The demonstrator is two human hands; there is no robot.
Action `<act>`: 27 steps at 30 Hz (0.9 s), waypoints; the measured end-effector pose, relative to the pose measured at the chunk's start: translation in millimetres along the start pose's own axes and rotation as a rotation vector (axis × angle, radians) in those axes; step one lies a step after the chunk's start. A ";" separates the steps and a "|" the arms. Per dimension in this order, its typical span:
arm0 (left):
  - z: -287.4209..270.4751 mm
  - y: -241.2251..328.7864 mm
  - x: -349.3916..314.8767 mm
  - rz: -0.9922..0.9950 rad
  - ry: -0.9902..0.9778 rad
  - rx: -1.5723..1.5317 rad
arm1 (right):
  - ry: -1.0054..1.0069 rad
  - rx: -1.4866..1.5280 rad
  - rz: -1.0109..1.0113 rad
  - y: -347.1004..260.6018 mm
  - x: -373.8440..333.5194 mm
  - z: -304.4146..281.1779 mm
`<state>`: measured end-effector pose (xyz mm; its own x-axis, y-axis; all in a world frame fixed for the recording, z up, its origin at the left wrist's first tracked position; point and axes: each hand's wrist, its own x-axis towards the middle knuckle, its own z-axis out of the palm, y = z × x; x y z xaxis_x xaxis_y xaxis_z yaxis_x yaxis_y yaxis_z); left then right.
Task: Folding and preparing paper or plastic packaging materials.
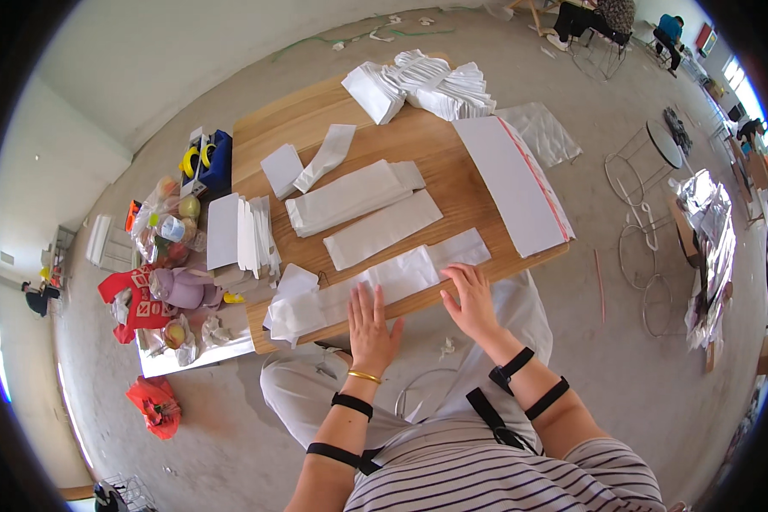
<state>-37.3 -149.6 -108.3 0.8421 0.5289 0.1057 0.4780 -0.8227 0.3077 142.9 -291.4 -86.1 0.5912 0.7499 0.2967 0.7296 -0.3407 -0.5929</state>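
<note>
A long, translucent white plastic sleeve (411, 271) lies along the table's near edge, with a crumpled plastic end at its left. My left hand (369, 328) rests flat on this sleeve, fingers stretched out. At its near edge, toward the right, my right hand (471, 299) touches down with fingers apart and slightly bent. Just beyond are a single flat white sleeve (384, 229) and a stack of similar sleeves (350, 198). Small white cards (282, 171) sit farther back, beside a narrow plastic strip (327, 157).
The wooden table (294, 107) also bears a large pile of white sleeves (427, 84) and a long white sheet (512, 183) with a red edge. White cards (237, 235), a blue tape dispenser (209, 162) and a red bag (136, 299) crowd the left. Stools (644, 166) stand right.
</note>
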 end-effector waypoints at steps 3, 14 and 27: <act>-2.5 -6.3 -1.8 0.009 -0.011 0.012 | 0.068 -0.032 0.038 18.9 4.1 1.4; -6.1 -7.1 -2.8 0.034 -0.032 0.050 | 0.181 -0.272 0.345 77.6 37.6 4.3; 24.5 54.5 64.1 0.263 -0.086 -0.010 | 0.141 -0.255 0.511 77.9 48.7 7.1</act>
<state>48.9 -165.6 -107.9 0.9553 0.2774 0.1028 0.2381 -0.9272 0.2893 226.1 -277.4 -123.1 0.9171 0.3779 0.1274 0.3891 -0.7778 -0.4935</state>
